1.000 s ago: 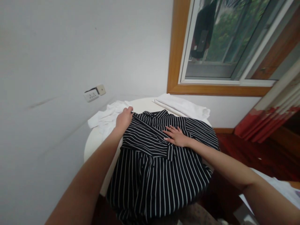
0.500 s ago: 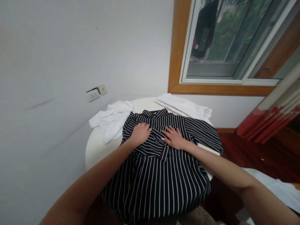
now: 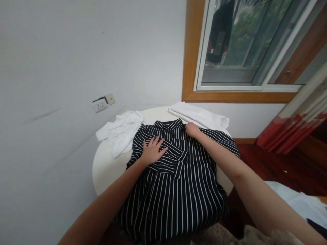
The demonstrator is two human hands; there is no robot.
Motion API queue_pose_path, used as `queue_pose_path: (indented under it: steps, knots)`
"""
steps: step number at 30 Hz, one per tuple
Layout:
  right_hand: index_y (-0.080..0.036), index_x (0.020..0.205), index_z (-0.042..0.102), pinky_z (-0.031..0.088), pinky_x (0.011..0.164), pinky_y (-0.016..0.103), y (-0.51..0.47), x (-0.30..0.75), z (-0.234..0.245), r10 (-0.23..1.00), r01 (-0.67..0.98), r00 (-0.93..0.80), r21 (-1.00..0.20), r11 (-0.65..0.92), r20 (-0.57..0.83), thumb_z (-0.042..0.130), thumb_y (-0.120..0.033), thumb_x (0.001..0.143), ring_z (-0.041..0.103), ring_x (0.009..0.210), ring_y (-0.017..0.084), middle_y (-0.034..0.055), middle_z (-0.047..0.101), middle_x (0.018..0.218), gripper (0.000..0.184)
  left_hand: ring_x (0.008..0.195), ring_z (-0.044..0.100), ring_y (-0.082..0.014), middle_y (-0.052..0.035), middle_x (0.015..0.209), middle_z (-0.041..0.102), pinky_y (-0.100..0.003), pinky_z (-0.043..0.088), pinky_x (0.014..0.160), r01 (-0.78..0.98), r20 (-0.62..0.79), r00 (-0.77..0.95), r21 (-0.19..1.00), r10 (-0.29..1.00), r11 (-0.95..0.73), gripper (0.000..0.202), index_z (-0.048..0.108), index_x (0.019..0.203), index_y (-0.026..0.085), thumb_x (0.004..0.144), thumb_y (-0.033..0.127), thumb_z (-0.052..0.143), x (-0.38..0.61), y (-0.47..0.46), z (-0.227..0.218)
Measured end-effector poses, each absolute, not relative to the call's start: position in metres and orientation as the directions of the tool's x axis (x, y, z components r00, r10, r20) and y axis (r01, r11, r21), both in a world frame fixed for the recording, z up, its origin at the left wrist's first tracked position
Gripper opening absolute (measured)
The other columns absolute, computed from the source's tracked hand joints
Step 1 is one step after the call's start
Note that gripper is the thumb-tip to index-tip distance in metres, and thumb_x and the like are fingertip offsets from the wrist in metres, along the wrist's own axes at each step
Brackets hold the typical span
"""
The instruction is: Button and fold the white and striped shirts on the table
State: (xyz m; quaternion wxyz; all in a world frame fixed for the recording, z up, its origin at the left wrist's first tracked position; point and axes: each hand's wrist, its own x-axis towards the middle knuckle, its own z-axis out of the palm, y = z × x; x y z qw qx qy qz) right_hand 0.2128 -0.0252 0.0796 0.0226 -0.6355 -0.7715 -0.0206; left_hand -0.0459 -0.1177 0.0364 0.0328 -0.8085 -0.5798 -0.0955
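A black shirt with white stripes (image 3: 178, 197) lies spread over a round white table (image 3: 102, 170), its collar toward the wall and its lower part hanging over the near edge. One sleeve is folded across the chest, its cuff near the middle. On that folded sleeve my left hand (image 3: 152, 152) rests flat with fingers spread. My right hand (image 3: 192, 130) is closed at the shirt's right shoulder beside the collar, fingers curled into the fabric; the fingertips are hidden. The other sleeve stretches out to the right beneath my right forearm.
A crumpled white garment (image 3: 126, 131) lies at the table's left, and a folded white cloth (image 3: 199, 114) at its back right. A wall socket (image 3: 99, 105) and a wood-framed window (image 3: 189, 68) are behind. White cloth (image 3: 296, 200) lies at the lower right, near a curtain (image 3: 276, 129).
My right hand has moved from lying open on the chest up to the right shoulder and closed there. My left hand has shifted slightly nearer and spread its fingers on the folded sleeve.
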Motion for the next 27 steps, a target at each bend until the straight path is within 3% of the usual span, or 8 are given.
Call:
queue_pose_path:
  steps: [7, 11, 16, 23, 27]
  knots:
    - [-0.013, 0.134, 0.049, 0.036, 0.100, 0.045, 0.015, 0.188, 0.061, 0.981, 0.980, -0.194, -0.033, 0.194, 0.014, 0.032, -0.060, 0.092, 0.045, 0.125, 0.034, 0.0213, 0.047, 0.137, 0.066, 0.142, 0.019, -0.0367, -0.0095, 0.156, 0.025, -0.069, 0.013, 0.107, 0.962, 0.100, 0.243, 0.101, 0.965, -0.253, 0.075, 0.034, 0.146, 0.028, 0.085, 0.071, 0.026, -0.037, -0.126, 0.039]
    - [-0.014, 0.139, 0.043, 0.030, 0.106, 0.047, 0.030, 0.179, 0.052, 0.970, 0.965, -0.244, -0.096, 0.245, 0.018, 0.030, -0.064, 0.091, 0.038, 0.131, 0.034, 0.0202, 0.040, 0.143, 0.071, 0.142, 0.018, -0.0401, -0.0101, 0.156, 0.022, -0.072, 0.016, 0.104, 0.974, 0.013, 0.194, 0.113, 0.981, -0.195, 0.084, 0.032, 0.147, 0.028, 0.080, 0.078, 0.026, -0.035, -0.119, 0.043]
    - [-0.015, 0.143, 0.039, 0.018, 0.113, 0.045, 0.029, 0.179, 0.040, 0.953, 0.950, -0.273, -0.120, 0.288, 0.131, 0.025, -0.055, 0.096, 0.026, 0.139, 0.029, 0.0151, 0.032, 0.151, 0.063, 0.141, 0.021, -0.0372, -0.0090, 0.154, 0.029, -0.071, 0.011, 0.107, 0.976, 0.142, 0.178, 0.098, 0.974, -0.193, 0.080, 0.036, 0.145, 0.029, 0.081, 0.077, 0.025, -0.043, -0.107, 0.038]
    - [-0.016, 0.131, 0.054, 0.030, 0.106, 0.040, 0.009, 0.187, 0.063, 0.916, 0.941, -0.320, -0.032, 0.338, 0.243, 0.035, -0.030, 0.095, 0.042, 0.124, 0.028, 0.0140, 0.050, 0.136, 0.043, 0.137, 0.030, -0.0366, -0.0135, 0.150, 0.035, -0.064, 0.018, 0.108, 0.967, 0.262, 0.190, 0.114, 0.946, -0.226, 0.082, 0.034, 0.145, 0.025, 0.080, 0.075, 0.035, -0.044, -0.111, 0.041]
    - [-0.017, 0.123, 0.062, 0.038, 0.096, 0.042, 0.001, 0.219, 0.090, 0.953, 0.973, -0.229, 0.021, 0.230, 0.198, 0.036, -0.017, 0.090, 0.049, 0.116, 0.030, 0.0160, 0.061, 0.121, 0.042, 0.132, 0.035, -0.0324, -0.0121, 0.143, 0.045, -0.050, 0.030, 0.107, 0.945, 0.357, 0.272, 0.075, 0.894, -0.318, 0.062, 0.053, 0.132, 0.021, 0.088, 0.062, 0.037, -0.053, -0.110, 0.052]
